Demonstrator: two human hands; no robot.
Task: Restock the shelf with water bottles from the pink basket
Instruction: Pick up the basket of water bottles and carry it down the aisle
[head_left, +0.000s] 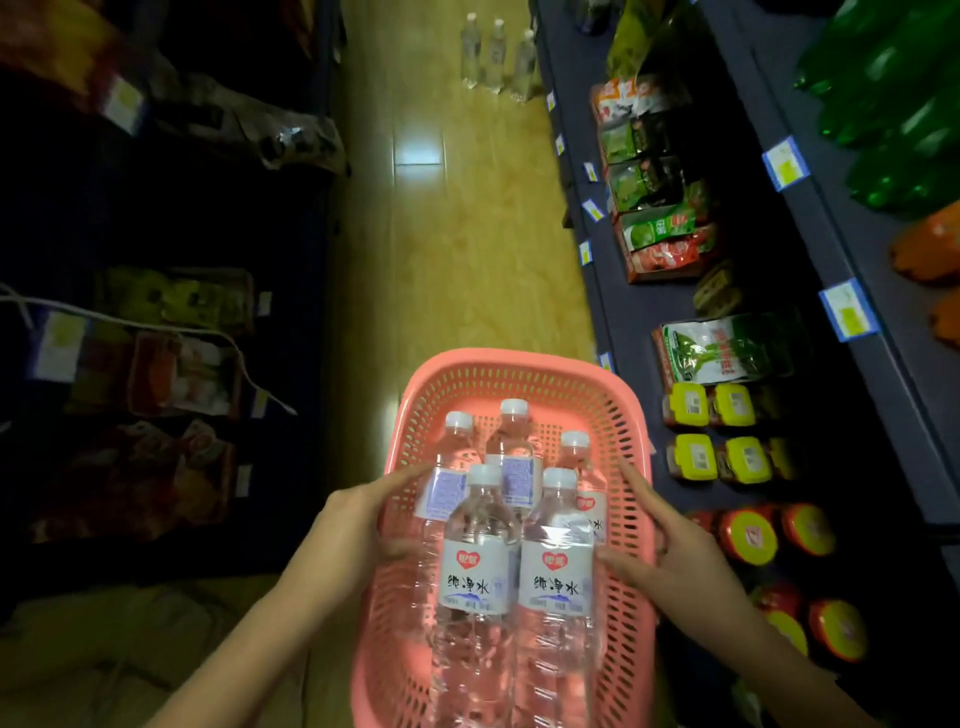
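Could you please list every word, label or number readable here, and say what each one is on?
"水" on the white labels of the two front water bottles, seen upside down; the characters beside it are too blurred to read.
Red heart logo on those labels: its text is too small.
Purple back labels on the rear bottles: too blurred.
Blue and yellow shelf price tags: unreadable.
Snack packets on the right shelf: print is illegible.

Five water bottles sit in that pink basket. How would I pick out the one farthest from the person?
Start at the pink basket in the aisle between the shelves, with the left hand and right hand at its sides. Five clear, white-capped bottles stand inside it. The farthest bottle is the middle one of the back three; its cap sits highest in the picture, and its label shows small print, not the red heart.
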